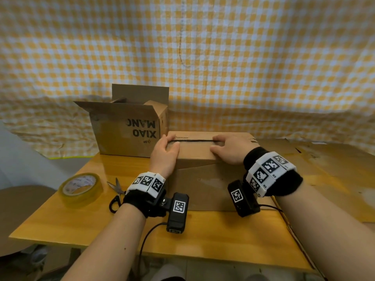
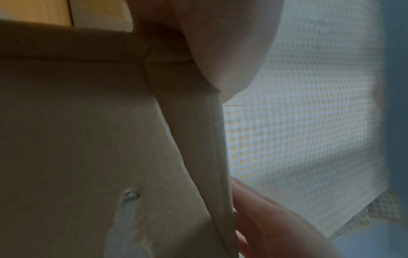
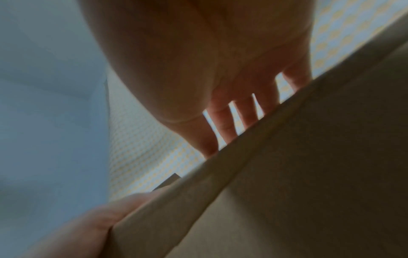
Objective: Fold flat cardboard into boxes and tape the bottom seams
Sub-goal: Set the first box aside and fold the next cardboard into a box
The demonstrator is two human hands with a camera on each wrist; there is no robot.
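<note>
A brown cardboard box [image 1: 203, 179] stands in the middle of the wooden table [image 1: 81, 224] with its top flaps folded down. A dark seam [image 1: 192, 140] runs between the flaps. My left hand [image 1: 165, 147] rests on the left end of the top, thumb on the near flap. My right hand [image 1: 227, 149] lies flat on the right end, pressing the flaps. In the left wrist view the palm [image 2: 220, 43] sits over the box [image 2: 77, 139] edge. In the right wrist view straight fingers [image 3: 223, 122] reach over the box [image 3: 309, 174] top.
A roll of clear tape [image 1: 80, 188] and black-handled scissors [image 1: 117, 191] lie at the left of the table. An open printed box [image 1: 125, 130] stands behind them. Flat cardboard [image 1: 324, 169] lies at the right. A checked cloth hangs behind.
</note>
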